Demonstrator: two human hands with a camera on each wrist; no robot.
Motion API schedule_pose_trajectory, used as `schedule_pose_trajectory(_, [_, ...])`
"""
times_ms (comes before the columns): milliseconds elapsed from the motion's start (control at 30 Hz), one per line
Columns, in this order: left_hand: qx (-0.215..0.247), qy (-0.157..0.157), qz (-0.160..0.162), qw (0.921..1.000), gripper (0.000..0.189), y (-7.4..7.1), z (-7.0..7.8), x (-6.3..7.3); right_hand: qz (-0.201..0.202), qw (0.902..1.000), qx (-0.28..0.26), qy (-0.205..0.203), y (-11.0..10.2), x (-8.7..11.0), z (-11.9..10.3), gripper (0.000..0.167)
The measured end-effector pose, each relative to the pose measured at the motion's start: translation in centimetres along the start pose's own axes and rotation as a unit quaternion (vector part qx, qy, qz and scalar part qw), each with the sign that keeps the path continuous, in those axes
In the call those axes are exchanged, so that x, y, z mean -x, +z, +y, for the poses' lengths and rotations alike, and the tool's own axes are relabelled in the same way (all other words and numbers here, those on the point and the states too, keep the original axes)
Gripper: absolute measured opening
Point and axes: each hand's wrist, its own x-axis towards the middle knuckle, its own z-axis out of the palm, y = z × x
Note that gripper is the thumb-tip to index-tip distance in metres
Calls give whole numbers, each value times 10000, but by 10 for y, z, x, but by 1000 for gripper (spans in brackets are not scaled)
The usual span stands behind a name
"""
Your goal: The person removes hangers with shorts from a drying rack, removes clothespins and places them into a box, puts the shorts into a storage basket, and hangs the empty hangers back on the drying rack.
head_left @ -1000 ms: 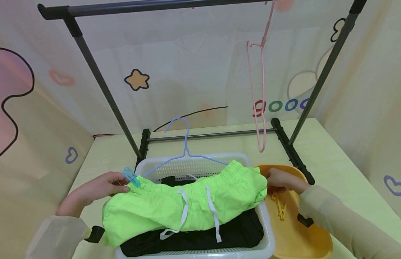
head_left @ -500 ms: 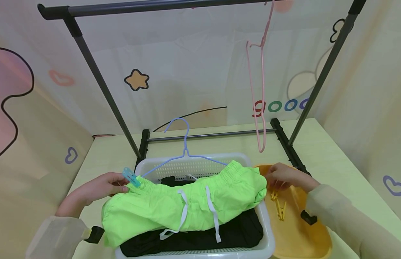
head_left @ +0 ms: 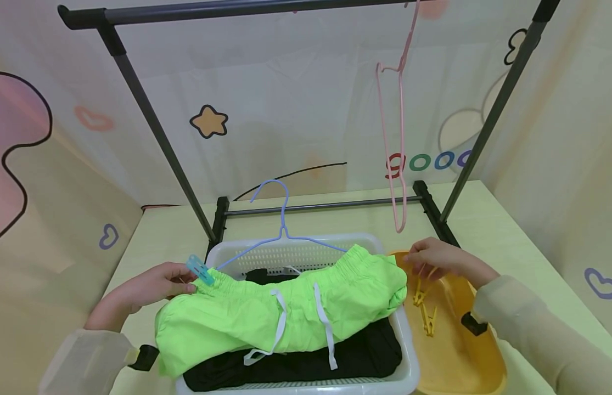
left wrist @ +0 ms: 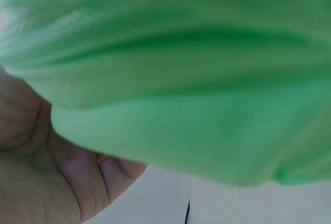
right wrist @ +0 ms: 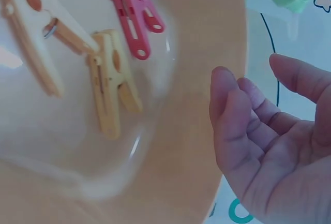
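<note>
In the head view, bright green shorts (head_left: 281, 307) with white drawstrings lie across a white basket (head_left: 306, 241), over black cloth (head_left: 355, 345). A blue wire hanger (head_left: 284, 225) rises behind their waistband. A light blue clothespin (head_left: 201, 269) sits at the waistband's left end. There my left hand (head_left: 159, 285) pinches the waistband's edge; green fabric hides part of it in the left wrist view. My right hand (head_left: 446, 260) hovers at the rim of a yellow basin (head_left: 464, 356), fingers loosely bent. The right wrist view shows it holding nothing, beside yellow clothespins (right wrist: 106, 87) and a pink clothespin (right wrist: 135, 17).
A black rack (head_left: 157, 129) stands on the pale table (head_left: 523, 263) around the back of the basket. From its top bar (head_left: 246, 11) hangs a pink hanger (head_left: 402, 137). A patterned curtain (head_left: 296, 99) closes off the back and sides.
My right hand has drawn back from the right end of the shorts, moving up and right over the basin. The left hand and the shorts have stayed put.
</note>
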Motion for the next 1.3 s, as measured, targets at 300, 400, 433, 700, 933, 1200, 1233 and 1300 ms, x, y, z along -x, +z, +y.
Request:
schedule_pose_trajectory(300, [-97,13,1,10000,22,0,-3,0,-38,9999,-6,-130,-9,7,-9,39])
schedule_pose_trajectory(400, [-124,-20,-2,9999,22,0,-3,0,-36,9997,31,-240,-12,9,-12,39])
schedule_pose_trajectory(433, [-122,-37,-1,9999,23,0,-3,0,-39,9996,41,-275,-13,11,-14,39])
schedule_pose_trajectory(700, [-20,-12,-18,10000,23,-1,-1,0,-102,9981,-8,-608,-17,19,-28,38])
schedule_pose_trajectory(933, [13,-26,-27,10000,21,-1,-1,1,-138,9948,-225,-981,-15,24,-41,35])
schedule_pose_trajectory(1200, [8,-54,-17,10000,22,-1,-3,2,-161,9917,-271,-1243,-7,28,-55,31])
schedule_pose_trajectory(1233, [8,-52,-17,10000,22,-1,-3,2,-163,9913,-266,-1280,-6,28,-56,31])
schedule_pose_trajectory(1300, [12,-42,-18,10000,22,-1,-4,2,-181,9904,-333,-1329,-4,29,-59,30])
